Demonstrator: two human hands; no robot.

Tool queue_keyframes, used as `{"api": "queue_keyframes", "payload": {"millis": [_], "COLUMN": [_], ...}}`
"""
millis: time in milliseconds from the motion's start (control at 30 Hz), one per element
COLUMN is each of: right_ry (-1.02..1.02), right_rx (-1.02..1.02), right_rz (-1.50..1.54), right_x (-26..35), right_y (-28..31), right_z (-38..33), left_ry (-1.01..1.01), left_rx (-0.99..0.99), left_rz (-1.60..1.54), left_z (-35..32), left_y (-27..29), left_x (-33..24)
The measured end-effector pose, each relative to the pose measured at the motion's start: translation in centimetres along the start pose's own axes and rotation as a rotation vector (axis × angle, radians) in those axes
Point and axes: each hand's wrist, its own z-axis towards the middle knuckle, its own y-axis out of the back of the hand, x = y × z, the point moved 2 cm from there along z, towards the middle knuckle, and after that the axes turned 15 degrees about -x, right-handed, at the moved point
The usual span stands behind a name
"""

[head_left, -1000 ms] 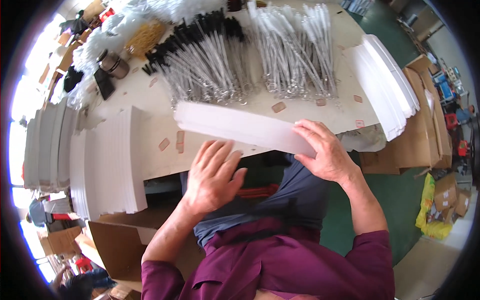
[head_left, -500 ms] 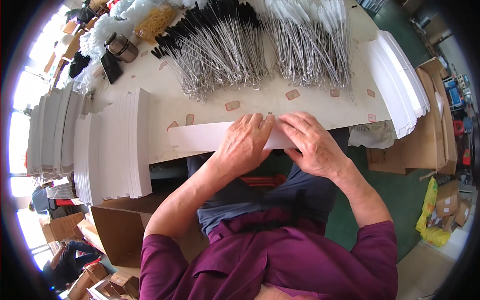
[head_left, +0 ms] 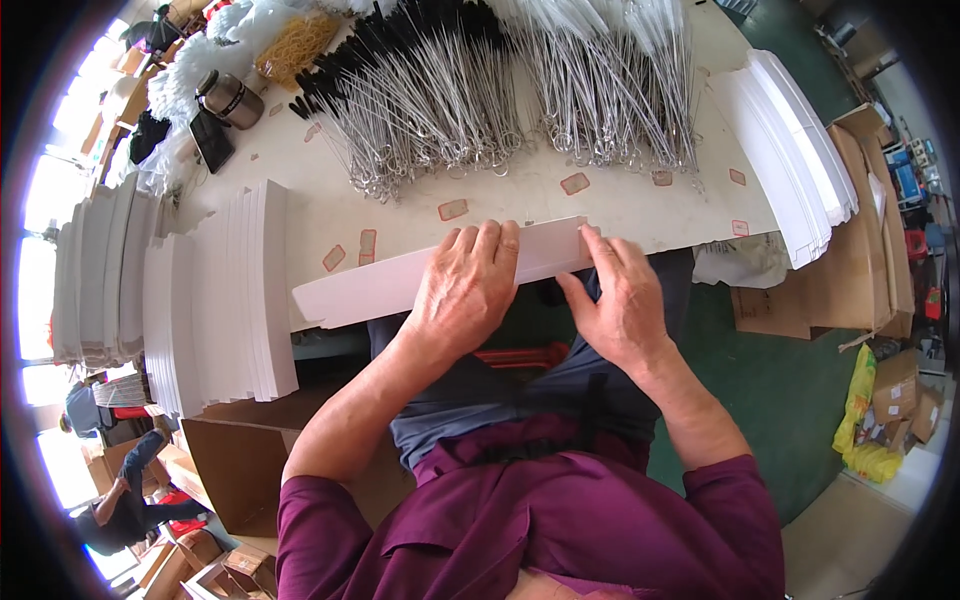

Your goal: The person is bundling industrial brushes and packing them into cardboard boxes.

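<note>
A long, narrow white cardboard box (head_left: 365, 289) lies aslant along the table's near edge, its right end higher in the picture. My left hand (head_left: 464, 285) rests across its middle, the fingers reaching over to the far edge and pressing on it. At the right end, my right hand (head_left: 622, 290) has its fingertips on the far corner and its thumb near the close edge, so the end sits between them. What the left thumb does under the card is hidden.
Stacks of flat white boxes (head_left: 225, 300) stand at the left, with another stack (head_left: 790, 150) at the right. Across the back lie bundles of thin wire brushes, black-bristled (head_left: 430, 90) and white-bristled (head_left: 620, 90). A metal flask (head_left: 232, 101) and a dark phone (head_left: 211, 140) sit back left.
The box has shifted left and tilted, its left end nearer me. My left hand has moved left with it; my right hand has turned and now stands farther apart from the left.
</note>
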Motion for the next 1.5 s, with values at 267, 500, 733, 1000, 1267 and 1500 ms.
{"api": "queue_keyframes", "payload": {"millis": [267,500,733,1000,1267,1500], "right_ry": [-0.33,-0.775,-0.803,-0.936,-0.936,0.38], "right_rx": [-0.009,0.275,0.336,0.486,0.519,0.159], "right_rz": [0.397,0.843,0.94,1.045,1.002,0.013], "right_x": [-0.2,-0.8,-0.9,-1.6,-2.3,0.6], "right_y": [-0.6,0.1,0.3,0.8,1.0,0.7], "right_z": [0.0,0.9,1.2,1.9,1.7,2.6], "left_ry": [-0.061,-0.039,-0.059,-0.086,-0.053,-0.016], "left_rx": [-0.049,-0.017,-0.053,-0.083,-0.038,0.006], "left_rz": [0.043,0.04,0.021,0.012,-0.068,-0.145], "left_z": [-0.2,-0.6,-0.7,-0.4,-0.4,0.9], "left_y": [0.1,-0.5,-0.4,-0.4,-0.2,-0.1], "left_x": [-0.2,-0.5,-0.4,-0.3,-0.4,-0.8]}}
